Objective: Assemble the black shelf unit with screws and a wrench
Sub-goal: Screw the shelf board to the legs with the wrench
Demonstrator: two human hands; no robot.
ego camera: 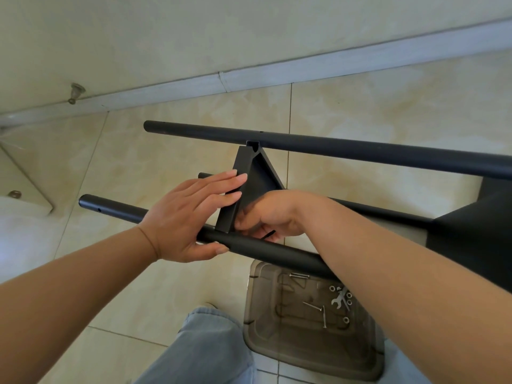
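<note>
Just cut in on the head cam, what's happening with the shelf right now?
A person is fitting a black triangular shelf panel between the black poles of the unit, which lies on its side on the tiled floor. The left hand lies flat against the panel's edge, thumb under the nearest pole. The right hand is curled at the joint, holding something thin and dark that can't be made out. The wrench, bolts and nuts lie in the brown tray.
</note>
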